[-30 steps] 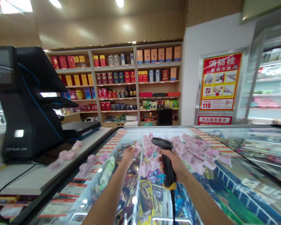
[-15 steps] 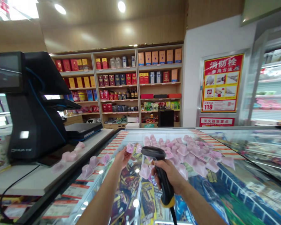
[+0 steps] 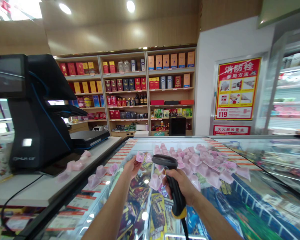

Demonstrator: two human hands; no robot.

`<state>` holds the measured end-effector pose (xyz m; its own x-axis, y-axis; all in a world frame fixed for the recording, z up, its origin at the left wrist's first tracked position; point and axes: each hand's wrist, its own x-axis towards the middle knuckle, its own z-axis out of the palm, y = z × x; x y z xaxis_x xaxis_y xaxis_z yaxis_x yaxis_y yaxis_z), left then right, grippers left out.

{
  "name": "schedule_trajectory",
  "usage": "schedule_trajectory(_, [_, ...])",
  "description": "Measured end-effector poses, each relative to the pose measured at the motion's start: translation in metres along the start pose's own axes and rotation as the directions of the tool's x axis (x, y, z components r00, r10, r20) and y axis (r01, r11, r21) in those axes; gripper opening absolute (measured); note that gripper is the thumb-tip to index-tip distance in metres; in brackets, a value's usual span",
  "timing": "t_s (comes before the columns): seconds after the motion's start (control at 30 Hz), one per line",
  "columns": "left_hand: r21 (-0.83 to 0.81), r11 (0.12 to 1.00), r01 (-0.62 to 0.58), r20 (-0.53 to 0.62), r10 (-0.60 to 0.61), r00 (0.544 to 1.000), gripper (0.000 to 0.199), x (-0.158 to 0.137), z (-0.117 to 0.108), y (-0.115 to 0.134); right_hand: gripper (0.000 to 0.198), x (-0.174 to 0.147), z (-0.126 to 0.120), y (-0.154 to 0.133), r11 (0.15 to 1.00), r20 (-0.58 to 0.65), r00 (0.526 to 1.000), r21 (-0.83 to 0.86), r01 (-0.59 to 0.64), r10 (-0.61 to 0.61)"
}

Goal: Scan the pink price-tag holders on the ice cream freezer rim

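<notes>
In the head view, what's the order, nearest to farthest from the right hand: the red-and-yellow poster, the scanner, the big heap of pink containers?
1. Scanner: gripped in the right hand.
2. Heap of pink containers: on the glass top, just beyond the hand.
3. Red-and-yellow poster: on the wall, far back to the right.

Round ceiling lights lit; stocked wooden shelves beside white wall

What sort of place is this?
Probably a shop: a black till stands on a white counter, colourful boxes line wooden shelves, and the right hand holds a black-and-yellow barcode scanner.
</notes>
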<state>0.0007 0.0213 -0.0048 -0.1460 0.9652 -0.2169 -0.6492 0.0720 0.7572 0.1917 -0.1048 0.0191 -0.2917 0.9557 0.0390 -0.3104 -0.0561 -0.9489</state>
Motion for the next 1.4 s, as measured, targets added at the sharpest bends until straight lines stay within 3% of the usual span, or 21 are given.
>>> schedule_trajectory(0.27, [0.102,0.994,-0.029,0.004,0.028,1.000,0.021,-0.002,-0.002,-0.002,0.024,0.001,-0.002,0.001,1.000,-0.011,1.000,0.024,-0.006,0.007])
schedule_trajectory(0.47, [0.342,0.934,-0.103,-0.029,0.120,0.992,0.025,0.001,-0.012,-0.001,0.025,0.003,-0.006,0.003,0.999,-0.037,0.999,0.048,0.008,-0.006])
schedule_trajectory(0.6, [0.579,0.793,-0.189,-0.080,0.286,0.955,0.027,0.007,-0.031,0.005,0.025,0.003,-0.008,-0.001,0.998,-0.069,0.997,0.030,0.046,-0.044])
schedule_trajectory(0.73, [0.792,0.556,-0.253,-0.080,0.505,0.859,0.026,0.008,-0.057,0.016,0.024,0.003,-0.008,-0.005,0.998,-0.071,0.996,0.008,0.059,-0.058])
schedule_trajectory(0.87, [0.900,0.352,-0.256,-0.020,0.621,0.784,0.027,0.008,-0.078,0.024,0.022,0.002,-0.007,-0.006,0.997,-0.079,0.994,0.003,0.074,-0.073])
schedule_trajectory(1.03, [0.943,0.231,-0.240,0.031,0.656,0.754,0.033,0.006,-0.091,0.037,0.023,0.005,-0.013,-0.010,0.998,-0.160,0.986,0.029,0.057,-0.052])
schedule_trajectory(1.17, [0.934,0.194,-0.302,0.098,0.671,0.735,0.042,-0.002,-0.074,0.040,0.021,0.007,-0.019,-0.014,0.995,-0.212,0.975,0.049,0.082,-0.070])
schedule_trajectory(1.27, [0.898,0.215,-0.383,0.185,0.605,0.774,0.039,-0.014,-0.046,0.018,0.019,0.006,-0.021,-0.017,0.994,-0.212,0.974,0.059,0.092,-0.078])
schedule_trajectory(1.4, [0.834,0.360,-0.418,0.303,0.334,0.892,0.023,-0.033,-0.015,-0.030,0.019,0.005,-0.023,-0.016,0.994,-0.198,0.977,0.056,0.098,-0.085])
